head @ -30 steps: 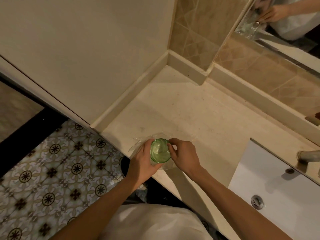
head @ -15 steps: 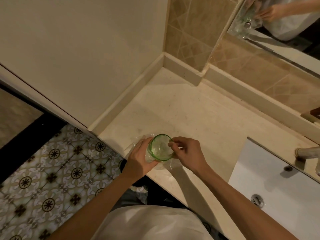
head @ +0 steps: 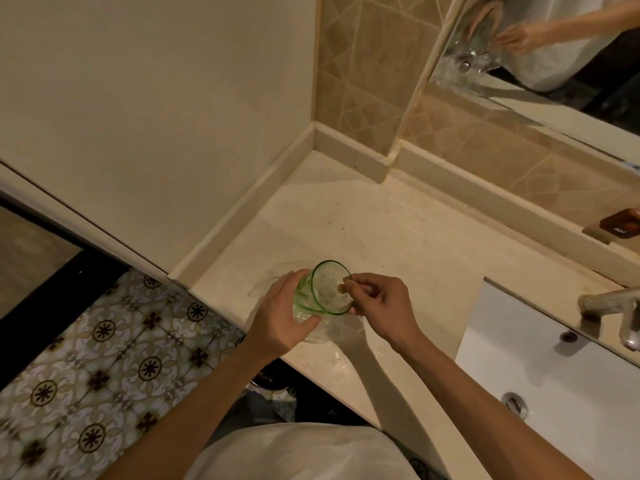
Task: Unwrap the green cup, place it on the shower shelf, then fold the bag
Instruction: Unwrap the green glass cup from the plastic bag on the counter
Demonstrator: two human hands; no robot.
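Both hands busy: left [head: 282, 315] gripping round green glass cup [head: 323, 289], right [head: 379, 306] pinching crinkly clear bag [head: 332, 332].

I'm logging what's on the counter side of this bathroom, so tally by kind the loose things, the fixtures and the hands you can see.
Green cups: 1
Clear plastic bags: 1
Hands: 2, left and right
Sinks: 1
Faucets: 1
Drains: 1
Mirrors: 1
Total: 8

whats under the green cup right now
Crumpled clear plastic bag lies under and around the green cup, on the pale counter. The left hand grips the cup's side and covers its base, so whether the cup touches the counter cannot be seen.
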